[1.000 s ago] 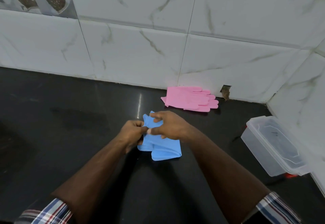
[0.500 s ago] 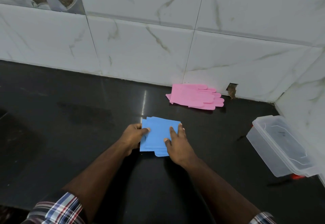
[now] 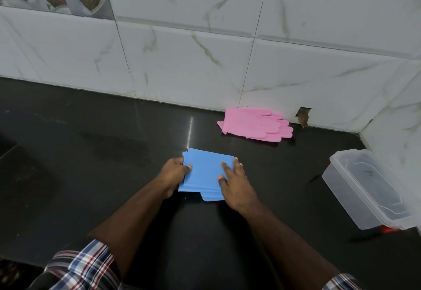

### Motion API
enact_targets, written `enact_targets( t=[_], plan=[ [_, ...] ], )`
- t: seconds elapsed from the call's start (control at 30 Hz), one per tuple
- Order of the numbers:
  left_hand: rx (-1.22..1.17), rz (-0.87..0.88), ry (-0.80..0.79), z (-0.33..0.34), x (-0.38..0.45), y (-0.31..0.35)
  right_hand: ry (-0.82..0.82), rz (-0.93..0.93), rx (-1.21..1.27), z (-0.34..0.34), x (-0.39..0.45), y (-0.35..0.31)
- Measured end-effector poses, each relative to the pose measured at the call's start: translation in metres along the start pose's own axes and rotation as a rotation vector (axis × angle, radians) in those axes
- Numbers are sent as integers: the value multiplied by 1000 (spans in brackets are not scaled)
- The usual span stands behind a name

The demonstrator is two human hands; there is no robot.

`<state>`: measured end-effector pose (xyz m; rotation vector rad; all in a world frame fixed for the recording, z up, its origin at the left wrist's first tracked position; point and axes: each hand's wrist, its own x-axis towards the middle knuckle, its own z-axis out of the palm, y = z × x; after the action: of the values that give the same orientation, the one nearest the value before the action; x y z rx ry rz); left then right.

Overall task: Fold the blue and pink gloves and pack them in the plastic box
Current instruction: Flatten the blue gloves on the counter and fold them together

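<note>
Down at seven o'clock we see a plaid sleeve [image 3: 86, 264] rolled back on our left arm. Our left hand [image 3: 172, 173] lies at the left edge of the folded blue gloves [image 3: 206, 171], its thumb curled over onto the top face and the fingers tucked under, so it pinches that edge. The blue gloves sit near the centre of the black countertop [image 3: 91, 153] as a flat, roughly square packet, with a rounded piece poking out from the near edge at six o'clock. Our right hand [image 3: 234, 182] rests on the packet's right side, fingers straight and flat, pressing it down onto the counter without curling round it.

At one o'clock from the packet, well apart from it, the pink gloves [image 3: 252, 124] lie flat and unfolded on the countertop, their fingers pointing toward three o'clock and their far edge just beside the foot of the white marble-patterned tiled wall [image 3: 182, 61]. Just to their right a small broken hole [image 3: 303, 116] shows at the bottom of a tile.

At three o'clock, in the corner near the side wall, the clear plastic box [image 3: 346, 191] sits with its lid on. Something small and red [image 3: 389, 229] peeks from under its near end; we cannot tell what it is.
</note>
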<state>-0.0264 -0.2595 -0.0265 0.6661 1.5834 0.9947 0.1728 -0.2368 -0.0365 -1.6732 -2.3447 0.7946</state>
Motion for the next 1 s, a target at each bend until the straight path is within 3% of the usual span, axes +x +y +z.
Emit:
enact_targets(
  t=[0.13,0.3,0.4,0.5,0.73,1.0],
  plan=[
    [17,58,-8,-8,-1,7,-38,-6,-81,2,-1,5],
    [631,487,355,-12,0,4,-3,-5,-176,10,-2,2],
    [888,654,299,6,-8,-11,16,-10,-195,12,-1,1],
    [1058,596,239,17,-5,-26,15,-15,-194,13,-1,3],
    [543,421,396,6,14,-19,-25,-19,-125,6,2,7],
    [413,337,463,4,28,-9,-41,-39,-152,7,-2,8]
  ],
)
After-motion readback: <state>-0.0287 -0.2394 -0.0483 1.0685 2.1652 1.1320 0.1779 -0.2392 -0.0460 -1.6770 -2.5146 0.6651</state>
